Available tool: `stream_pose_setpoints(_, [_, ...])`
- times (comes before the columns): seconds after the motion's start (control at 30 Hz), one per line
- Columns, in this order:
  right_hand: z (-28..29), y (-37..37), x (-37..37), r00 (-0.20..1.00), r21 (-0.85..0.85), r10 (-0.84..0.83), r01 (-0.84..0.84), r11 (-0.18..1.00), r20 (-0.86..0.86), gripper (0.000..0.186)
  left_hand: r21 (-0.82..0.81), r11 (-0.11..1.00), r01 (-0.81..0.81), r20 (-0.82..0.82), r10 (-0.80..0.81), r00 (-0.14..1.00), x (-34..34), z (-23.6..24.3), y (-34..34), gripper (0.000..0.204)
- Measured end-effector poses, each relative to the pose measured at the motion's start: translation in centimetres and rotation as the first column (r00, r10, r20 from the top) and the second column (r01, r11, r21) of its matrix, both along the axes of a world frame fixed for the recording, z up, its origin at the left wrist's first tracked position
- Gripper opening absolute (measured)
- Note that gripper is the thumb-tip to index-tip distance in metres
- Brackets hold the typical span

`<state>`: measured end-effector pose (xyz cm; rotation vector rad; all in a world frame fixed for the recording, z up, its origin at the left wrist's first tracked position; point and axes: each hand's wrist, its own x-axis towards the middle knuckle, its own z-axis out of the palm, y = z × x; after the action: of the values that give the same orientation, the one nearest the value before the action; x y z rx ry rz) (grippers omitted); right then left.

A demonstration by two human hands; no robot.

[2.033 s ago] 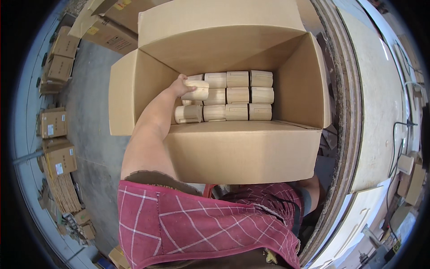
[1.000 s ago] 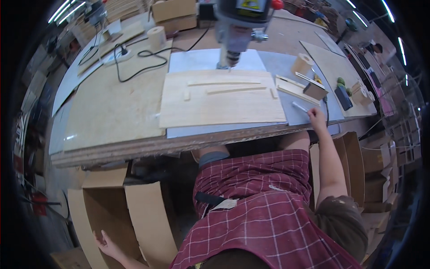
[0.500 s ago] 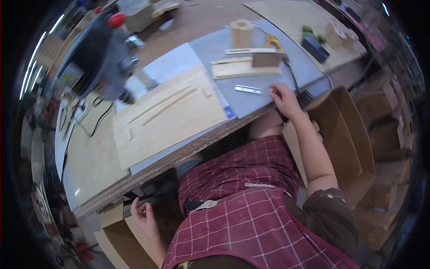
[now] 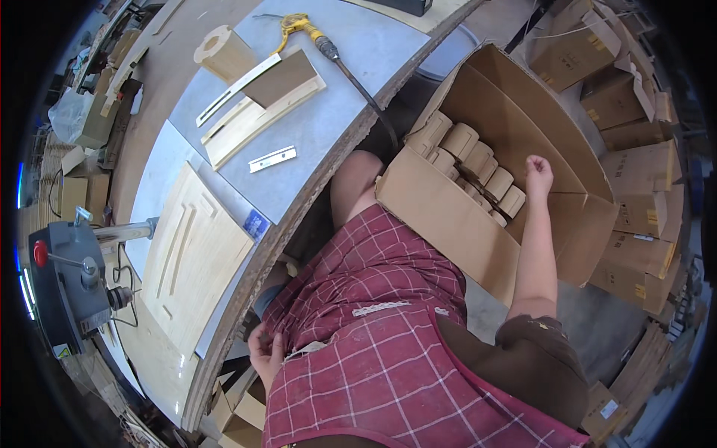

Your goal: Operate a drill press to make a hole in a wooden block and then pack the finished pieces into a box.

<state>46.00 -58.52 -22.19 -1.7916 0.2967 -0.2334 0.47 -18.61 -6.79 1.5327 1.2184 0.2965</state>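
Right hand (image 4: 539,174), head view: fingers curled loosely inward, nothing visible in its grasp, though the turned palm keeps me from telling how far it is closed. My forearm crosses the near side of the open cardboard box (image 4: 455,228), so that the hand appears against the box's inner wall, to the right of the rounded wooden blocks (image 4: 478,160) and apart from them. These blocks lie inside the box in close rows — pale, short and set toward its left side. My left hand (image 4: 267,355) is low beside the checked red apron (image 4: 381,351), thumb and fingers parted, with no object seen in it; whether it touches the cloth I cannot tell.

To the left of the box runs the worktable (image 4: 358,41). On its blue-grey surface stand or lie a hollow wooden block (image 4: 230,58), a grooved wooden piece (image 4: 231,142) with a dark brown plate (image 4: 282,81) on it, a small whitish strip (image 4: 272,159) and a yellow-handled tool (image 4: 299,26) whose dark cord trails over the table edge. Farther left a pale board (image 4: 213,257) carries thin wooden strips — two long, lying roughly parallel — beside a dark drill press (image 4: 67,280). Closed cartons (image 4: 635,187) are stacked beyond the box, at right.
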Motion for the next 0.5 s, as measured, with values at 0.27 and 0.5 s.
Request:
stream_pose_setpoints(0.27, [-11.9, -2.3, -2.2, 0.874, -0.256, 0.338, -0.436, 0.863, -0.349, 0.014, 0.537, 0.838, 0.096, -0.084, -0.060, 0.995, 4.3, 3.0, 3.5, 0.026])
stream_pose_setpoints(0.5, [7.3, 11.0, 1.3, 0.847, -0.165, 0.175, -0.105, 0.981, 0.502, 0.018, 0.531, 0.847, -0.009, -0.036, 0.033, 0.999, 3.6, 1.7, 0.1, 0.017])
